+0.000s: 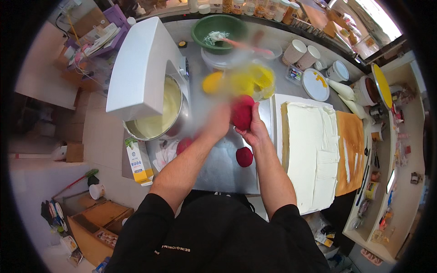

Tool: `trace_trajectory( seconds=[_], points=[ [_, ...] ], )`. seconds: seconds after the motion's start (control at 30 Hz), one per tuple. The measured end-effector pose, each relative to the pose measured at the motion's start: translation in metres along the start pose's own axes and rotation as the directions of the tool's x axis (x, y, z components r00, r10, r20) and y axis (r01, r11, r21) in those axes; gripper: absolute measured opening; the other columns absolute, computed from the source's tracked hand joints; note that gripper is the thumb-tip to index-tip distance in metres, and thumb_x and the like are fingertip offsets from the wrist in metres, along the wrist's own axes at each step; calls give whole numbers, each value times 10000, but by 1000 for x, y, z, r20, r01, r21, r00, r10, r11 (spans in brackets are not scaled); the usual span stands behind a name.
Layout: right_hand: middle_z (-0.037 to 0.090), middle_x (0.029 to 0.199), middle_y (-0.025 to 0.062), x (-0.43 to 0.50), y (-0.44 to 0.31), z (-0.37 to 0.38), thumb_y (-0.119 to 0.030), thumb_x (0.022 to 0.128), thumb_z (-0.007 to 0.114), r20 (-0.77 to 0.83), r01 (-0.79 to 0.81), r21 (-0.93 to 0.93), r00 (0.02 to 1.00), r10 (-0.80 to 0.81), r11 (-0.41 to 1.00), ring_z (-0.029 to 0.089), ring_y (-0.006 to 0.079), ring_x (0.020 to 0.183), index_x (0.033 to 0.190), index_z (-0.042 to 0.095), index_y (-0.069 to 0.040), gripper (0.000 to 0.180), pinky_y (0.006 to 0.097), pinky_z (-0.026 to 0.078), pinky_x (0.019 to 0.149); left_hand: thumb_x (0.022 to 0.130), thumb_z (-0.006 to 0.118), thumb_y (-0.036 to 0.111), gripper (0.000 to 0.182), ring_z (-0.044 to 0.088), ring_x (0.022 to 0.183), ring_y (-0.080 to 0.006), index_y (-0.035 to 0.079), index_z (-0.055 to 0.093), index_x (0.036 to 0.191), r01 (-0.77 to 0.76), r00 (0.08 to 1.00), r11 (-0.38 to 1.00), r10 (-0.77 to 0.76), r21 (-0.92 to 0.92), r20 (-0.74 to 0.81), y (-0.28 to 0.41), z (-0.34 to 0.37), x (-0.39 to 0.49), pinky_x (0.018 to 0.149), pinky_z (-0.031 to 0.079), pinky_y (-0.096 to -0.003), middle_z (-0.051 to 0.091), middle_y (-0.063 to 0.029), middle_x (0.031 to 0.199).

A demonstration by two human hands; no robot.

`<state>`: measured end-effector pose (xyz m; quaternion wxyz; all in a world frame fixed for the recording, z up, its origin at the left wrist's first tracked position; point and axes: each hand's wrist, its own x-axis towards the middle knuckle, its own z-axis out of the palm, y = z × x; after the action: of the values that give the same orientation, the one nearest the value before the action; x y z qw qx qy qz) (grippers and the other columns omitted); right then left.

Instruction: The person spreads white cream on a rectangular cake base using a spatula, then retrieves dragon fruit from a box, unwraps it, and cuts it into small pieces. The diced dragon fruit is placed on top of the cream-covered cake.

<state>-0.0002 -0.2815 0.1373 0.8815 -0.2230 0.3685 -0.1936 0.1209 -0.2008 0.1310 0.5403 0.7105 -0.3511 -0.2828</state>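
In front of me my right hand (255,131) grips a deep red, rounded fruit (243,111), which looks like peeled red dragon fruit. Against the fruit's left side is my left hand (218,120), blurred; its fingers are mostly hidden, so its grip is unclear. Below the hands a smaller dark red piece of fruit (244,157) lies on the steel worktop (218,174). Another pinkish-red thing (184,146) shows partly behind my left forearm, beside crumpled white material (165,155).
A white stand mixer (140,68) with cream in its steel bowl (182,117) stands left, near a carton (139,162). Behind are a yellow fruit (212,82), yellow foam netting (256,80) and a green basin (198,32). Cream-covered cake sheet (307,153) lies right, beside a brown sheet (350,136).
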Motion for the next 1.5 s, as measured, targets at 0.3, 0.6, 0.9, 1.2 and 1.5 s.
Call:
trace_trajectory(
  seconds=[0.3,0.6,0.9,1.2,1.5],
  points=[
    [597,1234,84,17,-32,0,-665,948,449,116,9,-134,993,7,991,610,222,1058,1401,440,-160,679,430,543,801,992,529,133,211,618,874,-143,-1,602,1138,118,992,892,-123,-437,17,41,6,20,799,503,-307,673,-66,999],
    [596,1205,115,7,-31,18,-185,907,703,-16,395,-228,913,-409,890,655,205,966,1382,450,-45,556,302,595,663,979,567,139,179,642,822,-176,-10,632,1053,-90,992,994,95,57,-78,55,14,30,761,515,-319,676,-100,879],
    [562,1302,141,7,-44,-28,-222,856,701,318,70,174,940,-124,982,670,338,1006,1391,442,-128,602,423,640,613,1018,450,209,346,613,1117,-218,42,562,1299,312,947,637,-151,-705,283,65,-2,35,951,496,-357,613,-103,1270],
    [621,1228,159,19,-2,-55,-372,824,743,563,-71,474,791,-240,878,695,358,913,1400,432,-152,690,370,609,506,1033,441,327,426,609,1143,-233,18,536,1309,434,886,231,-287,-871,366,76,3,16,969,506,-401,610,-124,1273],
    [605,1257,132,43,-38,-41,-362,960,608,107,169,373,969,-223,912,602,327,1119,1348,491,-126,469,427,534,909,969,584,179,467,603,1156,-247,-31,455,1365,437,898,408,-249,-801,363,35,-52,-14,1025,481,-408,593,-156,1289]
  ],
)
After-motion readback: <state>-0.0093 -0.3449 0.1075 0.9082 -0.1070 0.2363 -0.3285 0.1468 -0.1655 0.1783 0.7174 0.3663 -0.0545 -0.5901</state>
